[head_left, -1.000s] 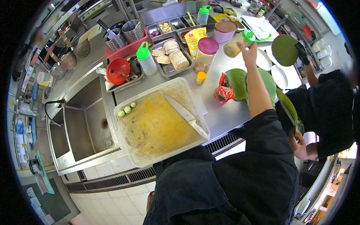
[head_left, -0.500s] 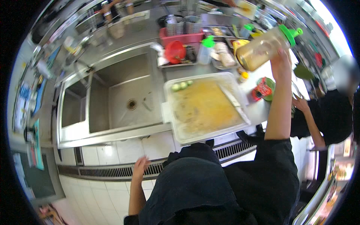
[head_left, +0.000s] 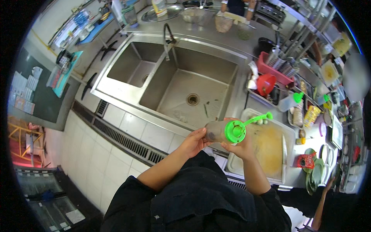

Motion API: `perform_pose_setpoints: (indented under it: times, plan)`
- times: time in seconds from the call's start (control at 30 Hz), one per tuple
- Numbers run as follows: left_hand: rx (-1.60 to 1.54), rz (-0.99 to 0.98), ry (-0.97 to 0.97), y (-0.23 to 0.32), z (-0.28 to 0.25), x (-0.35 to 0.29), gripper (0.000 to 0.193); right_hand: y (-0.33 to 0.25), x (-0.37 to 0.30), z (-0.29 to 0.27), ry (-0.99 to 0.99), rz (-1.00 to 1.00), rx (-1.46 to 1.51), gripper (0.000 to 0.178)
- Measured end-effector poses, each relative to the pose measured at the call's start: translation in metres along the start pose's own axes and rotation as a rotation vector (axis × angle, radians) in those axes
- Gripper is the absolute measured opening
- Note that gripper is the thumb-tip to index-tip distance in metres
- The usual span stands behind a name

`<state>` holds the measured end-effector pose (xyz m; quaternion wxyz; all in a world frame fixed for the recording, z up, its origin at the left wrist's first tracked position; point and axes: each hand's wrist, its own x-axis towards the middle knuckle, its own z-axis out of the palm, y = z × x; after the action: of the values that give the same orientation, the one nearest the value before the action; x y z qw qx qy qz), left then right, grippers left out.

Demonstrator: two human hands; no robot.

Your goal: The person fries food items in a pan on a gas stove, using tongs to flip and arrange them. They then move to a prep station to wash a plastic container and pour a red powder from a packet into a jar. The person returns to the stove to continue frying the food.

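A clear plastic bottle [head_left: 215, 132] lies tilted between my hands in front of the sink's near edge. Its bright green lid [head_left: 235, 132] points to the right, with the attached cap swung out to the upper right. My right hand [head_left: 240, 148] is wrapped round the bottle near the lid. At the other end, my left hand [head_left: 194, 142] grips the base with thumb and fingers. Dark bits show through the cloudy wall; I cannot make out what they are.
A double steel sink [head_left: 162, 94] with a tap [head_left: 167, 42] lies ahead. On the right are a stained cutting board [head_left: 268, 152], a knife [head_left: 284, 154], a red bowl [head_left: 266, 84] and another green-topped bottle [head_left: 290, 101]. A co-worker's arm [head_left: 322, 201] shows at the lower right.
The green-lidded bottle has come from the far right down to in front of me. My left hand has risen and taken hold of it too. The view has turned toward the left.
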<state>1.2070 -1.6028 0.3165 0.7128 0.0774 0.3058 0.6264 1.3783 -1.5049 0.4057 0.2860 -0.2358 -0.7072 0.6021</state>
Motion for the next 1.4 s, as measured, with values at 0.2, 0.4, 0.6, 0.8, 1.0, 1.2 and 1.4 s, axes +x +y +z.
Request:
perform_pose_setpoints:
  times: [0.2,0.4,0.6,0.8,1.0,1.2,1.4]
  plan:
    - [-0.092,0.111,0.23,0.027,-0.046,0.013,0.025,0.027,0.043,0.039,0.002,0.031,-0.051,0.074]
    - [0.084,0.179,0.234,0.086,-0.087,0.047,0.026,0.052,0.078,0.07,0.185,0.031,-0.083,0.073]
    - [0.351,0.382,0.34,0.244,-0.179,0.118,0.027,0.077,0.103,0.103,0.47,0.135,-0.124,0.081]
    - [0.731,0.561,0.351,0.394,-0.259,0.249,0.042,0.062,0.125,0.157,0.663,0.179,-0.172,0.085]
    - [1.742,0.784,0.599,0.449,-0.278,0.35,0.06,0.039,0.135,0.188,0.789,0.223,-0.139,0.085]
    - [1.312,0.465,0.424,0.48,-0.292,0.399,0.061,0.039,0.128,0.199,0.895,0.263,-0.116,0.084]
    - [0.915,0.438,0.623,0.45,-0.275,0.372,0.045,0.037,0.148,0.203,0.889,0.283,-0.06,0.081]
